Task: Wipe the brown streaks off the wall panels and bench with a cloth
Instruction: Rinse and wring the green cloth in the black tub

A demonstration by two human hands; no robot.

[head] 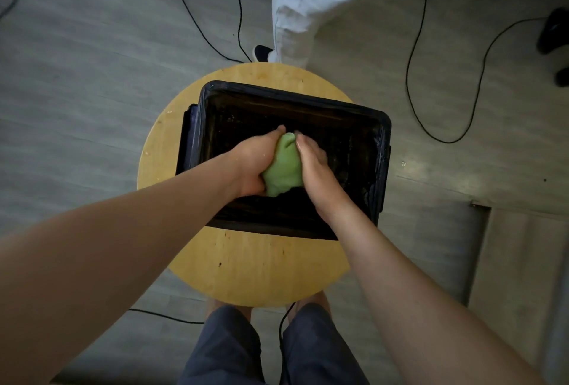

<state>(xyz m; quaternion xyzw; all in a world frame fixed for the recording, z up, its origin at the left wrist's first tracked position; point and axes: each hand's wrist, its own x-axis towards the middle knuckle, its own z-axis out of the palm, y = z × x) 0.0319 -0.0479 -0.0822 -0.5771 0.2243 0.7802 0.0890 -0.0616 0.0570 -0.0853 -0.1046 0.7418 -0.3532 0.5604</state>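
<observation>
A bunched green cloth [283, 166] sits between my two hands, held over a black bin [381, 150] lined with a dark bag. My left hand [255, 163] grips the cloth from the left with its fingers curled round it. My right hand [311, 163] clasps it from the right, fingers wrapped over the top. The bin's inside is dark and its contents are hard to make out. No wall panel or bench shows in this view.
The bin stands on a round wooden stool [252, 267] in front of my legs. Another person in pale trousers [301, 5] stands just beyond the stool. Black cables [412, 82] snake over the grey floor on both sides. A pale step or board [520, 261] lies at the right.
</observation>
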